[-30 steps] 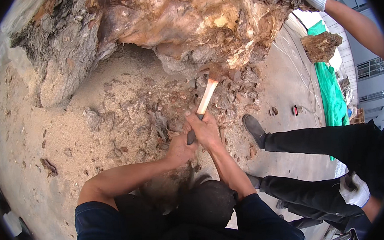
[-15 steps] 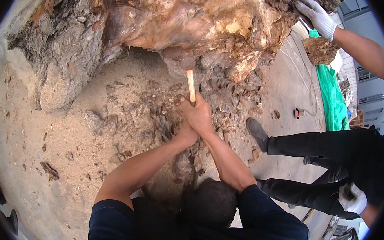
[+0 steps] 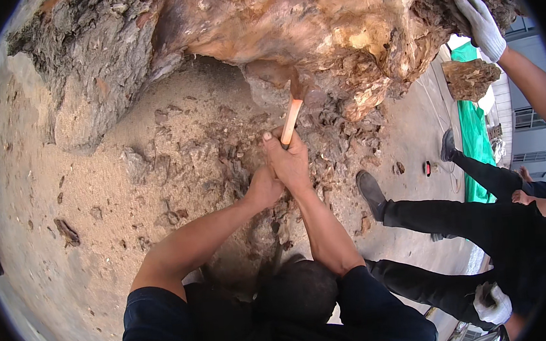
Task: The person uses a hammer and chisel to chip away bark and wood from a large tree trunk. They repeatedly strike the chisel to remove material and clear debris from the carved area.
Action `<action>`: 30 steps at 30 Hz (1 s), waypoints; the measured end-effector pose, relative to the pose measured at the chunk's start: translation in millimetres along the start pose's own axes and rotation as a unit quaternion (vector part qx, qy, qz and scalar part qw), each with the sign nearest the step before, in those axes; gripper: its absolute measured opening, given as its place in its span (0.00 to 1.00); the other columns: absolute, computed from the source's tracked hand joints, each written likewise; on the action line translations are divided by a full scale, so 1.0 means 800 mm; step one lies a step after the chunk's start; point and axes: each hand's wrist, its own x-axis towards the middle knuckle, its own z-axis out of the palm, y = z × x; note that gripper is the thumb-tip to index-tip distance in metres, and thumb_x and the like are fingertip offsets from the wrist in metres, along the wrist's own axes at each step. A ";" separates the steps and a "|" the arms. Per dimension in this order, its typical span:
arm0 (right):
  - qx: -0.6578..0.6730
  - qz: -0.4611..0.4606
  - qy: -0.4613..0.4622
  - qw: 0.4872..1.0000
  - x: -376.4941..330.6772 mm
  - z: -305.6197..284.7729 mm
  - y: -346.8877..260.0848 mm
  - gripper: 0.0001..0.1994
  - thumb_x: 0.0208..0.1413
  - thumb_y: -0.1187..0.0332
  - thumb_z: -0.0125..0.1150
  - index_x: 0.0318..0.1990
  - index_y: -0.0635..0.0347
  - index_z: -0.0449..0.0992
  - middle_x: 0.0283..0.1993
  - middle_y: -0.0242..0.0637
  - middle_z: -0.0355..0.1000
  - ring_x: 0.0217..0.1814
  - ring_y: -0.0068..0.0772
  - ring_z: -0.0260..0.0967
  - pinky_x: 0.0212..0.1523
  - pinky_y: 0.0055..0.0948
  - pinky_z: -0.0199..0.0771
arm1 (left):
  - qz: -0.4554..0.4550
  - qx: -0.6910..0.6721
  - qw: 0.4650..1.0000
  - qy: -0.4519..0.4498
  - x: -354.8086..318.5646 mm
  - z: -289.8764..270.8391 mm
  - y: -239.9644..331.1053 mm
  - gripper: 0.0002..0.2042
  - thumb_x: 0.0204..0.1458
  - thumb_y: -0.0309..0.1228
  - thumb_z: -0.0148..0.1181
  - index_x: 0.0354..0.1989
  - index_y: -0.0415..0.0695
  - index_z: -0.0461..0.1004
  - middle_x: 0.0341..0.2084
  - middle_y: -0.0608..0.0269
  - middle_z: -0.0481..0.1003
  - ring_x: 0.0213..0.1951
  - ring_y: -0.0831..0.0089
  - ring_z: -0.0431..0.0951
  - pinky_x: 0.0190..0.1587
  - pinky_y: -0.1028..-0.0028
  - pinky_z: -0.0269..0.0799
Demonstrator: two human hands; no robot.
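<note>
A long-handled tool with a pale wooden shaft (image 3: 291, 121) is held in both my hands, slanting up and to the right. My right hand (image 3: 289, 159) is closed round the handle, thumb upward. Just below and left of it, my left hand (image 3: 264, 187) is closed at the handle's lower end. The brown head of the tool (image 3: 300, 84) is blurred against the underside of a big, rough tree stump (image 3: 249, 25); its exact kind, and whether it touches the wood, I cannot tell.
Bark chips and wood debris (image 3: 208, 163) litter the sandy floor. On the right, a co-worker's gloved hand (image 3: 479, 23) works at the stump; their shoe (image 3: 371, 195) stands near my right arm. Beyond lie a cut wood block (image 3: 471, 79) and green sheeting (image 3: 475, 154). Another person's shoes show far left.
The tool's head has moved right and its handle now tilts rightward. My hands have shifted slightly right. The co-worker's upper gloved hand appears further right, and another person's leg shows behind them.
</note>
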 end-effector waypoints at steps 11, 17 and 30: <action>0.048 0.085 -0.009 0.995 -0.022 -0.017 0.011 0.07 0.67 0.68 0.64 0.41 0.62 0.73 0.23 0.24 0.66 0.20 0.14 0.58 0.20 0.22 0.58 | -0.050 0.019 0.995 -0.080 -0.019 0.009 0.009 0.05 0.60 0.25 0.58 0.39 0.36 0.76 0.34 0.57 0.79 0.39 0.70 0.78 0.42 0.67 0.75; -0.090 -0.033 -0.014 0.995 0.017 0.003 -0.031 0.07 0.64 0.70 0.67 0.37 0.63 0.76 0.25 0.22 0.65 0.28 0.14 0.57 0.26 0.23 0.60 | 0.143 -0.190 0.971 0.013 0.068 0.022 -0.073 0.14 0.60 0.26 0.57 0.52 0.33 0.70 0.44 0.47 0.77 0.49 0.61 0.79 0.49 0.61 0.77; -0.234 -0.076 0.019 0.969 0.023 -0.018 -0.032 0.10 0.60 0.70 0.67 0.36 0.64 0.71 0.21 0.50 0.73 0.21 0.41 0.73 0.25 0.41 0.71 | 0.079 -0.003 0.996 -0.050 0.045 0.028 -0.005 0.18 0.61 0.24 0.61 0.58 0.40 0.64 0.49 0.61 0.71 0.51 0.70 0.72 0.53 0.66 0.74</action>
